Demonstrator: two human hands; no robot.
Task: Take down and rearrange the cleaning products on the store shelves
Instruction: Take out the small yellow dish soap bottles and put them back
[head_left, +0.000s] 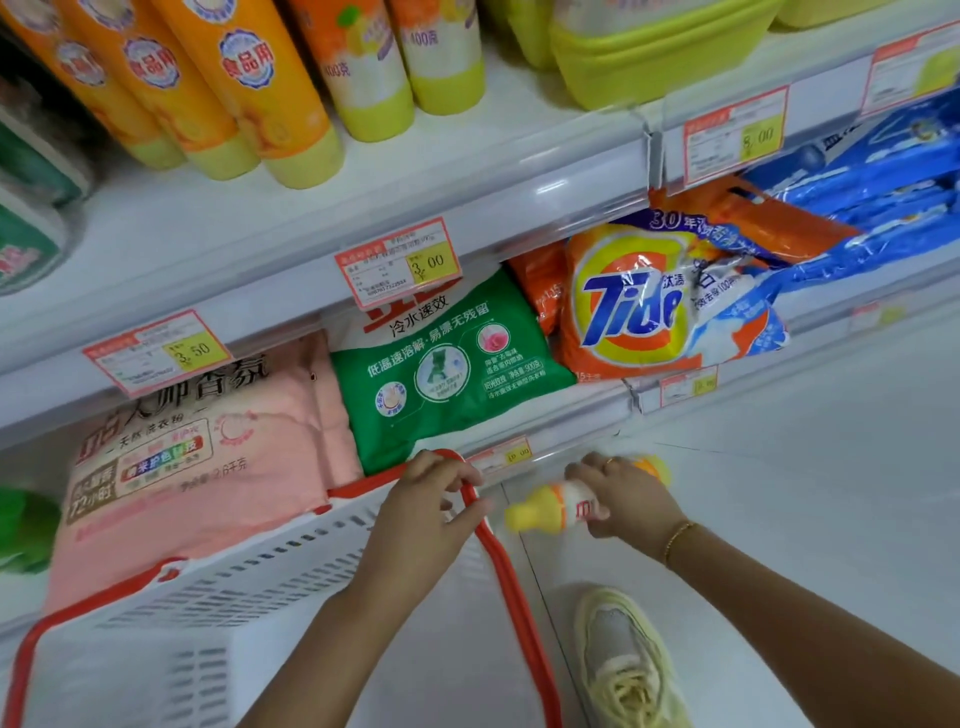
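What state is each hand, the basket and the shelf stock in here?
left grip: curled round the red basket handle.
white basket: nothing seen inside.
right grip: holds the yellow-capped bottle.
yellow-capped bottle: on its side, outside the white basket.
Tide bag: lying tilted on lower shelf.
green detergent bag: lying flat.
pink detergent bag: lying flat.
orange bottles: upright, upper shelf.

Left hand (431, 499) grips basket (514, 597) — right hand (631, 501) holds bottle (550, 506) (sideways).
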